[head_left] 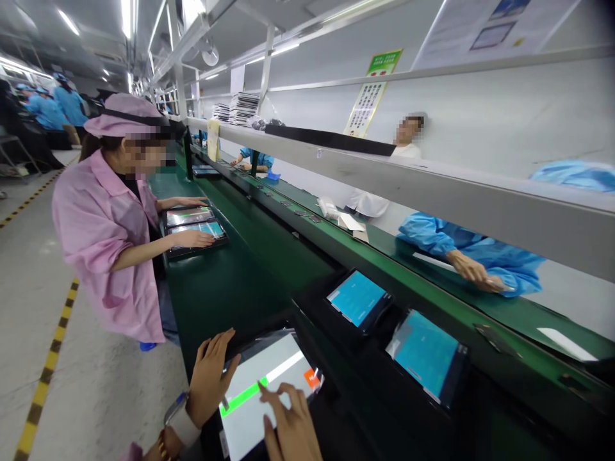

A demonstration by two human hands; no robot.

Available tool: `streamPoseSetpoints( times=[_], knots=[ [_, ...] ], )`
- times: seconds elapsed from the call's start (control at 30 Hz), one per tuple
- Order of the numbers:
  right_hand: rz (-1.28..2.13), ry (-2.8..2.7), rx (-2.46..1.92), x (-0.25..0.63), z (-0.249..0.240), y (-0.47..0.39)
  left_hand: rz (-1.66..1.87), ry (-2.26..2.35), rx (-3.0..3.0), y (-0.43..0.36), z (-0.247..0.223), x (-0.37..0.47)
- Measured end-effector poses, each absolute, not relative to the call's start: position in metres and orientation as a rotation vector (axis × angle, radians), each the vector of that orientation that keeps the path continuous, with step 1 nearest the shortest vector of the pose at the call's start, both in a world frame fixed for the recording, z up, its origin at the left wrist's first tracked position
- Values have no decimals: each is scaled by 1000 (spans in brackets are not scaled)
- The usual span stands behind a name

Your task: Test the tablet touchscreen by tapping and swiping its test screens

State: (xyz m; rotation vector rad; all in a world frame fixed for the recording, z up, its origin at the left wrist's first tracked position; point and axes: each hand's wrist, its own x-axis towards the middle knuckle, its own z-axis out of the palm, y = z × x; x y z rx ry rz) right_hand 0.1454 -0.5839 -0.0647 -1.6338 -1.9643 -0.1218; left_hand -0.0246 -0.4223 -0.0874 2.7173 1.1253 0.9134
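We see a tablet (269, 390) with a white screen crossed by a bright green bar and an orange-red square at its corner; 2 further tablets (358, 298) (425, 352) glow turquoise in black frames; the conveyor belt (230, 269) is dark green; a co-worker's smock (103, 230) and cap (122, 115) are pink; a sleeve (480, 250) opposite is light blue; the floor stripe (48, 365) alternates yellow and black.

A left hand (209, 378) steadies the near edge of a white-screened tablet (266, 390) on a green conveyor belt (225, 282) while the right hand (288, 426) touches its screen; beyond the tablet, a pink-coated worker (113, 237) handles other tablets (195, 227).
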Motion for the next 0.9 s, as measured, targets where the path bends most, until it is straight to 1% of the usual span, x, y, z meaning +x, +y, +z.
streamPoseSetpoints(
  times=[0.07,0.23,0.4,0.47,0.53,0.6,0.7,0.77,0.9],
  knots=[
    [-58,-2001,-1560,144,-64,-583,924,1121,2724,-422,-87,-25],
    [-231,-1777,-1793,153,-64,-584,957,1098,2766,-423,-85,-24],
    [22,-1989,-1549,146,-64,-583,949,1119,2726,-422,-86,-24],
    [-30,-1892,-1613,148,-64,-584,957,1112,2730,-422,-85,-24],
    [-159,-1733,-1760,153,-64,-585,978,1098,2748,-422,-84,-24],
    [-187,-1713,-1811,155,-62,-586,994,1086,2770,-421,-82,-23],
    [11,-1958,-1659,149,-58,-585,1000,1088,2791,-421,-82,-23],
    [86,-2004,-1599,146,-56,-584,992,1097,2789,-421,-83,-24],
    [-105,-1732,-1823,154,-58,-586,930,1099,2742,-422,-86,-25]
  ],
)
